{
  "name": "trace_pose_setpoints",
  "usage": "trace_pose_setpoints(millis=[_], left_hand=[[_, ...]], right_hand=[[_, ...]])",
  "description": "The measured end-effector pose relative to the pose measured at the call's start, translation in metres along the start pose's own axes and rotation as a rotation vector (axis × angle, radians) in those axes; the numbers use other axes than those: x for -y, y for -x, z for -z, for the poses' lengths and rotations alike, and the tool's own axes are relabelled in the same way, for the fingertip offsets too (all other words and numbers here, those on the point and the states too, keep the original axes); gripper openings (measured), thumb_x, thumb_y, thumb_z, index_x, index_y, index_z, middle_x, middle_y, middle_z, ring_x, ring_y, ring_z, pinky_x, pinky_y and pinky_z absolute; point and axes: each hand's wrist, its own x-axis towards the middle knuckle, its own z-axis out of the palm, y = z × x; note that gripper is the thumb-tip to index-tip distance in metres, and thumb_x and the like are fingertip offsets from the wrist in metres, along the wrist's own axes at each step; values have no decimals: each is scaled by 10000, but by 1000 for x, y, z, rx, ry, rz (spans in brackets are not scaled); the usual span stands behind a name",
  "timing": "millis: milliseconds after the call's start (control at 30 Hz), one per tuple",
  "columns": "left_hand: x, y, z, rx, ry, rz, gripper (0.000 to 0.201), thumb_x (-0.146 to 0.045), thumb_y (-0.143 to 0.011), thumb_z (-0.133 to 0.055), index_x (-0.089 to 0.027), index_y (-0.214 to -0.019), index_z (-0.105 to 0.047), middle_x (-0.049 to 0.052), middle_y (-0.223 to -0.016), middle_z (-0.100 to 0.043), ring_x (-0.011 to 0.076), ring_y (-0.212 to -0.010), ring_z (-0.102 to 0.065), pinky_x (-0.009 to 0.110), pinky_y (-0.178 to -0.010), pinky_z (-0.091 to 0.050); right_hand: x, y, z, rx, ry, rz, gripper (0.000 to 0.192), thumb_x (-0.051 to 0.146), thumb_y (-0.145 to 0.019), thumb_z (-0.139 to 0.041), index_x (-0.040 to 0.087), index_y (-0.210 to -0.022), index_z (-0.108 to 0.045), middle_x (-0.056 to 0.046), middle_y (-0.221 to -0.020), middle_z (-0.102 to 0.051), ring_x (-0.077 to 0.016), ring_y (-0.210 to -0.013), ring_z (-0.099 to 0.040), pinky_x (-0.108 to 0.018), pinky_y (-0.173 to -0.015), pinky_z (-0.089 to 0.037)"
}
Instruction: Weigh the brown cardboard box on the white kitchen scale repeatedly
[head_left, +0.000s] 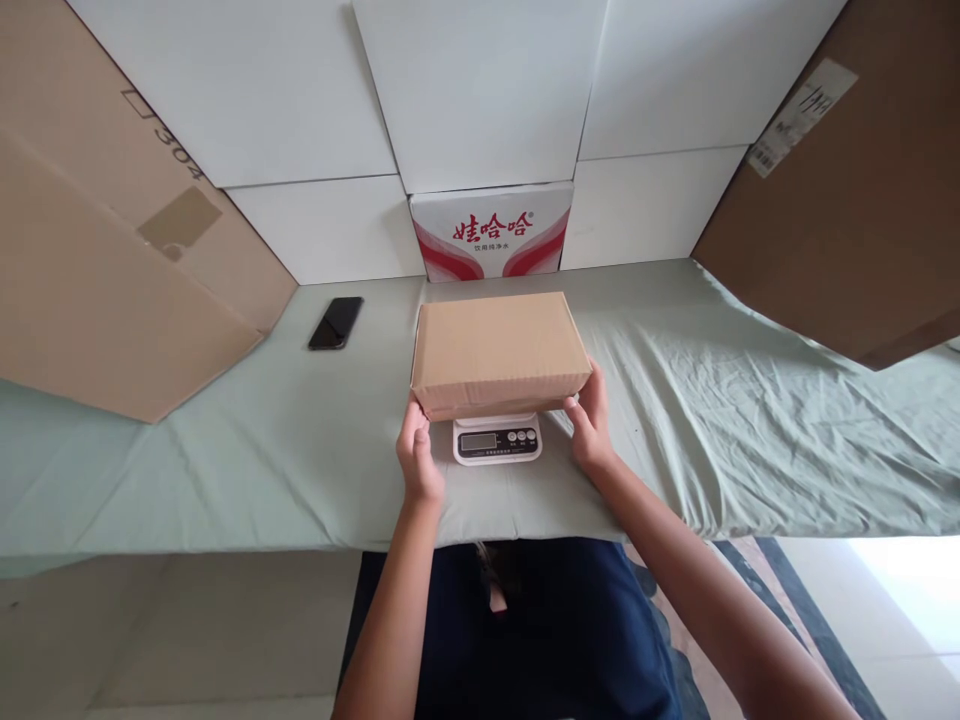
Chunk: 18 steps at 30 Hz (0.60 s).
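A closed cardboard box (499, 352) sits on a small white digital scale (496, 439) at the centre of a table draped in pale green cloth (712, 420), the scale's display and buttons showing just below the box's near edge. The person's left hand (418, 455) grips the box's near left corner, at about 8 o'clock from the box, thumb against the front face; the right hand (592, 420) clasps the near right corner at about 4 o'clock, fingers curled on the side (both hands are closed on the carton, forearms reaching in from 6 o'clock). A black phone (336, 322) lies face up on the cloth at 10 o'clock from the box, well apart from it. Directly behind, at 12 o'clock, a white carton with red printing (491, 232) stands against white panels (480, 90). Large brown cardboard sheets lean in from both flanks: one at 9 o'clock (112, 260), another at 2 o'clock (847, 200) bearing a white label.
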Motion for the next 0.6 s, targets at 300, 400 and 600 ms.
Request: trace_pose_setpoints(millis=[300,400,600], left_hand=[[-3,-1,-1,-44,-8,-28,788,-713,-988,-447,-232,-1610,-500,147,-1658,-516,328,-1580,-428,447,-1279,-388],[0,0,-1,-34,-5,-1,808,-747,-971,-447,-229,-1586,-534,161,-1628,-550,344,-1566,-450,466,-1267,-401],[1,0,-1,-17,27,43,806,-766,-945,-490,-212,-1519,-611,185,-1553,-620,368,-1520,-511,496,-1241,-431]], right_hand=[[5,-3,3,-101,1,-36,628,604,-967,-511,420,-1562,-431,-65,-1561,-524,-372,-1451,-510,-617,-1159,-465],[2,-2,3,-62,-16,-33,638,609,-976,-515,411,-1575,-419,-60,-1601,-505,-375,-1465,-507,-619,-1189,-446],[1,-2,3,-32,-7,-46,647,626,-990,-498,404,-1590,-404,-48,-1663,-468,-373,-1523,-465,-619,-1234,-422]])
